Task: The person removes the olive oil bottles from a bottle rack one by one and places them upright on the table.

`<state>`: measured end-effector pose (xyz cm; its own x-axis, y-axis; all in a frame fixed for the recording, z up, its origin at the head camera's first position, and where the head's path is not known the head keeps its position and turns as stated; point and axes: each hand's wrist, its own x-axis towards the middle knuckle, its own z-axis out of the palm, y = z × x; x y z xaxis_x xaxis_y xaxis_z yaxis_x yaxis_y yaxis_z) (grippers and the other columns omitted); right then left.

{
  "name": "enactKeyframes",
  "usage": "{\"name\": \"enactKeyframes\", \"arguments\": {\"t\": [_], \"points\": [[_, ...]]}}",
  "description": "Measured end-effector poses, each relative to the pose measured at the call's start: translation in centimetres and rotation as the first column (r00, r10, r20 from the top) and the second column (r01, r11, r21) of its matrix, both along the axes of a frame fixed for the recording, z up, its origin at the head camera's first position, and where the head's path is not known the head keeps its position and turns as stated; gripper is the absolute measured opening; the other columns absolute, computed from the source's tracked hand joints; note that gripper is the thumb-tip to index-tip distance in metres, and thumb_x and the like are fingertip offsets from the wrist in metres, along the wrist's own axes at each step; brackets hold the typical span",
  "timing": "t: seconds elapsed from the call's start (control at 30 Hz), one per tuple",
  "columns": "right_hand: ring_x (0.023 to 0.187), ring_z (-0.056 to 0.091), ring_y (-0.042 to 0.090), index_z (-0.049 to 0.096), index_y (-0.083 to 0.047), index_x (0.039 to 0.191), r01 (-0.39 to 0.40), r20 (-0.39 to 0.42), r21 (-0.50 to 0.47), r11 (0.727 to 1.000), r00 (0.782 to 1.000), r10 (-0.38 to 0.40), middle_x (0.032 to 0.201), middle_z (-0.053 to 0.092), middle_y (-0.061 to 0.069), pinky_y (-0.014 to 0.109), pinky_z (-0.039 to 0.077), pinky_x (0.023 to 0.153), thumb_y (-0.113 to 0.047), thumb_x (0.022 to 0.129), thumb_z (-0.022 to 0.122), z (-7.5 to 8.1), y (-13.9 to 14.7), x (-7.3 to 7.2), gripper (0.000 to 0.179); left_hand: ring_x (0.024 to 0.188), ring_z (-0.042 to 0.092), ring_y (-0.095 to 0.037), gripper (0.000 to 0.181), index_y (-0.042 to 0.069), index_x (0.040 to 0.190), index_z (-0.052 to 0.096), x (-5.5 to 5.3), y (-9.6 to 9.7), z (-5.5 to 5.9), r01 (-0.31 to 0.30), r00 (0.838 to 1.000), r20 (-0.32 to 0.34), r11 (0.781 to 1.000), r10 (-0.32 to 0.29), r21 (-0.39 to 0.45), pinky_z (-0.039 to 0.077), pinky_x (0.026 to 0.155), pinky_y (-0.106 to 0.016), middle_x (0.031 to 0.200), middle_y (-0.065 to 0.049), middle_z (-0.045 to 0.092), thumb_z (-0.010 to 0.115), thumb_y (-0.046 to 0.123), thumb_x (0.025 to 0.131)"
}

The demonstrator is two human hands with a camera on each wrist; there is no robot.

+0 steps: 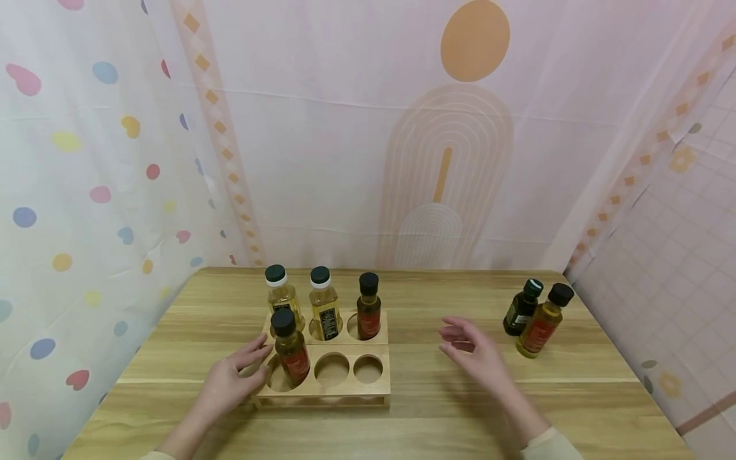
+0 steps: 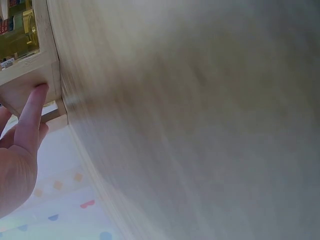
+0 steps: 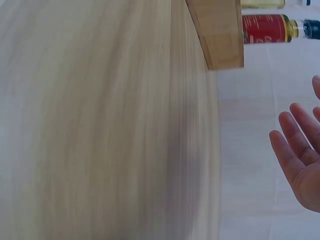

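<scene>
With left hand [image 1: 232, 375] spread, touching the wooden rack [image 1: 376, 349] beside a red-labelled bottle [image 1: 296, 364]; with right hand [image 1: 476, 359] loosely spread, apparently above the bench [image 1: 437, 425].

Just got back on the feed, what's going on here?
A person's left hand touches the left end of a wooden rack. Two green-capped bottles and a red-labelled bottle stand in its back row, another red-labelled bottle front left; the other two front holes are empty. The right hand, holding nothing, hovers over the table, between the rack and two more bottles at the right.
</scene>
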<state>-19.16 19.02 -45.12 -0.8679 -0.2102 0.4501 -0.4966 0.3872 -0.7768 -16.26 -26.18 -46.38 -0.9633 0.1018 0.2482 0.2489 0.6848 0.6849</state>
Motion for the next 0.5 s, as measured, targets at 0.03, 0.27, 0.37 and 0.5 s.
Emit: {"name": "enactKeyframes", "arguments": {"t": [0.03, 0.27, 0.37, 0.5], "points": [[0.098, 0.068, 0.029, 0.061, -0.001, 0.127, -0.009, 0.005, 0.000, 1.000, 1.000, 0.009, 0.109, 0.071, 0.016, 0.044, 0.055, 0.083, 0.000, 0.087, 0.073, 0.0, -0.3, 0.0, 0.042, 0.127, 0.051, -0.040, 0.038, -0.001, 0.124, 0.068, 0.0, 0.0, 0.0, -0.001, 1.000, 0.000, 1.000, 0.001, -0.001, 0.044, 0.097, -0.055, 0.144, -0.013, 0.051, 0.072, 0.009, 0.088], [0.102, 0.067, 0.027, 0.061, -0.005, 0.128, -0.053, 0.037, 0.001, 0.999, 0.998, 0.053, 0.111, 0.070, 0.016, 0.040, 0.055, 0.086, 0.001, 0.086, 0.074, -0.3, -2.1, -0.3, 0.044, 0.127, 0.050, -0.040, 0.038, 0.000, 0.125, 0.067, 0.0, -0.1, 0.0, -0.006, 1.000, 0.011, 1.000, 0.006, -0.001, 0.044, 0.097, -0.055, 0.145, -0.013, 0.051, 0.072, 0.011, 0.089], [0.102, 0.067, 0.029, 0.061, -0.003, 0.128, -0.083, 0.025, 0.007, 0.997, 0.996, 0.083, 0.111, 0.070, 0.016, 0.040, 0.055, 0.085, 0.001, 0.086, 0.074, -0.3, -3.0, -0.3, 0.044, 0.127, 0.051, -0.040, 0.038, 0.000, 0.125, 0.067, 0.0, -0.1, -0.1, -0.001, 1.000, 0.007, 1.000, 0.001, -0.008, 0.044, 0.097, -0.055, 0.145, -0.013, 0.051, 0.072, 0.011, 0.089], [0.102, 0.067, 0.030, 0.060, -0.001, 0.128, -0.134, 0.025, -0.007, 0.991, 0.991, 0.135, 0.111, 0.070, 0.017, 0.041, 0.055, 0.086, 0.002, 0.086, 0.074, -0.3, -4.4, -0.3, 0.044, 0.127, 0.051, -0.040, 0.038, 0.000, 0.125, 0.067, -0.1, -0.1, -0.2, 0.006, 1.000, -0.001, 1.000, -0.006, -0.006, 0.044, 0.097, -0.055, 0.145, -0.014, 0.051, 0.072, 0.010, 0.089]]}}
